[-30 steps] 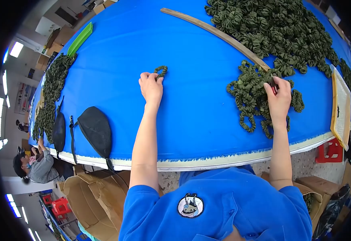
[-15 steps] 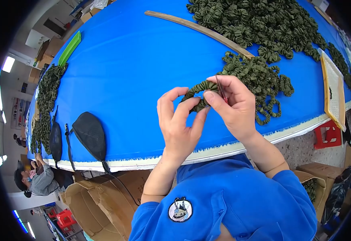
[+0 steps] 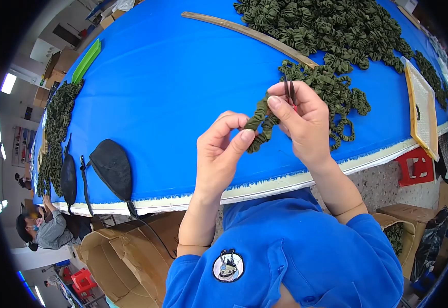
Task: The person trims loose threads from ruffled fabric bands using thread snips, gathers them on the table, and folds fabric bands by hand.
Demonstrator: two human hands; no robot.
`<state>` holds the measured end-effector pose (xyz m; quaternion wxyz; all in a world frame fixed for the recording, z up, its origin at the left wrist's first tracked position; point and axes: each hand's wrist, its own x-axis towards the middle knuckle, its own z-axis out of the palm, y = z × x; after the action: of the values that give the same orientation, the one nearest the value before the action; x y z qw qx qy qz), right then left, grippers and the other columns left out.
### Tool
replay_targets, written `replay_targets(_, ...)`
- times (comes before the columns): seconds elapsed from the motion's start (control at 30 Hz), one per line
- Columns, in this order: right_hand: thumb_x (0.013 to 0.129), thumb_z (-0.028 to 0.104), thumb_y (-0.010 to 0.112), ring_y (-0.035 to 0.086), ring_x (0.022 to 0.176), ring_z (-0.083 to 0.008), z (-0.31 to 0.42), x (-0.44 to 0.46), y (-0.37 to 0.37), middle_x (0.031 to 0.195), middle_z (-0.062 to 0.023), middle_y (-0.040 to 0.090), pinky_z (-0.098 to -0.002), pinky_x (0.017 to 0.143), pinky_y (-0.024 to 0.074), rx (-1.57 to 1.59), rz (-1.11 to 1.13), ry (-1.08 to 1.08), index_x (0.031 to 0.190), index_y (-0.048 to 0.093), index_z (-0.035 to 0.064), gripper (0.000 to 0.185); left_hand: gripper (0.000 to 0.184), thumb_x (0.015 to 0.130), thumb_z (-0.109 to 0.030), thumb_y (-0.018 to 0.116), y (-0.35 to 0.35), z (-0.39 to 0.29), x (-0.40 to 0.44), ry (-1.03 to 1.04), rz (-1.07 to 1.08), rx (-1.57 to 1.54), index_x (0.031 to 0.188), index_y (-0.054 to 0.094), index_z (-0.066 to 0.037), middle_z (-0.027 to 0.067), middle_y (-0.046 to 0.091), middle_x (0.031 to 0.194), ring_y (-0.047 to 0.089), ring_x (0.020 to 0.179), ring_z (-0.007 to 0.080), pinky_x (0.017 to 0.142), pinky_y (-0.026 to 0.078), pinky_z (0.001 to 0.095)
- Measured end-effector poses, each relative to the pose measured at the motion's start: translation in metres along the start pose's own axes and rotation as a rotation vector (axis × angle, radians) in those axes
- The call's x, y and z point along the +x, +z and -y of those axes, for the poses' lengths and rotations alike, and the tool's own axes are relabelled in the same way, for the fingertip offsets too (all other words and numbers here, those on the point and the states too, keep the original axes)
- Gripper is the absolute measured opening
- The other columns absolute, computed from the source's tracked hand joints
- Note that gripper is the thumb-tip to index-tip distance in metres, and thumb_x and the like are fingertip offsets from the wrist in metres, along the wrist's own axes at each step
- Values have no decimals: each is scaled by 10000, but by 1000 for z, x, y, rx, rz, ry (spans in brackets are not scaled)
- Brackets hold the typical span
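Observation:
A dark green scrunchie (image 3: pixel 260 117) is stretched between my two hands above the blue table. My left hand (image 3: pixel 220 146) pinches its lower left side between thumb and fingers. With thumb and forefinger, my right hand (image 3: pixel 306 115) grips the upper right end. Small thread snips (image 3: pixel 289 90) with dark blades and a bit of red also sit in my right hand, blades pointing up. Just beyond that hand lies a small heap of green scrunchies (image 3: pixel 331 92).
A larger scrunchie pile (image 3: pixel 331 31) lies behind a wooden strip (image 3: pixel 249 34). Black mesh bags (image 3: pixel 112 167) and a green tray (image 3: pixel 86 61) are on the left. A yellow-edged frame (image 3: pixel 420 110) leans at right. Below are a cardboard box (image 3: pixel 116 256) and a red stool (image 3: pixel 416 167).
The scrunchie has gone from a rounded ring to a stretched, slanted shape. My left hand has shifted its pinch lower; my right hand has risen slightly, with the snips' blades more visible.

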<state>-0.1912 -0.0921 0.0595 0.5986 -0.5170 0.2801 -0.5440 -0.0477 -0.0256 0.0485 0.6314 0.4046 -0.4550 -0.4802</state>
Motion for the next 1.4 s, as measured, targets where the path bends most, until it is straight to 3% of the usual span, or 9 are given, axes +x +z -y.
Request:
replay_targets(0.2,860,54,604,383,511,-26,-18,0,0,677,19,525,-159,446,308,26,155,175,943,601,33,86,117,895,-87,584,10,9,7,254,-44,-42,980,607,-9,117,603,1072,554,968,168,877,434,291)
replay_targets(0.37,870,65,600,469,598,-59,-20,-6,1,716,-4,569,-163,540,360,-163,151,42,937,599,5,90,142,925,-114,543,8,8,3,166,-39,-129,1002,589,-3,140,579,1156,537,1031,174,912,412,297)
replay_targets(0.5,837,35,624,443,587,-91,-14,-14,-1,706,-17,555,-197,537,363,-443,78,-336,1031,607,-19,203,163,938,-130,529,6,6,3,158,-92,-190,1024,575,-1,149,571,1177,536,1017,172,904,412,291)
replay_targets(0.83,746,31,692,468,505,-137,-3,-22,-2,688,-51,595,-255,442,375,-727,140,-584,975,616,15,241,132,928,-115,546,5,11,1,192,-72,-3,999,575,-8,146,566,1157,538,957,165,848,431,268)
replay_targets(1.17,751,32,685,487,504,-145,-8,-17,2,696,-57,602,-251,437,380,-822,118,-735,943,621,26,202,103,914,-88,561,4,9,-1,192,-73,11,979,581,-10,131,566,1136,535,949,166,836,435,272)
replay_targets(1.4,759,17,678,499,520,-150,-6,-16,2,706,-66,608,-259,455,396,-822,135,-719,941,621,12,191,86,906,-79,571,5,8,-2,171,-81,-2,961,592,-16,125,566,1127,535,946,166,829,434,264)
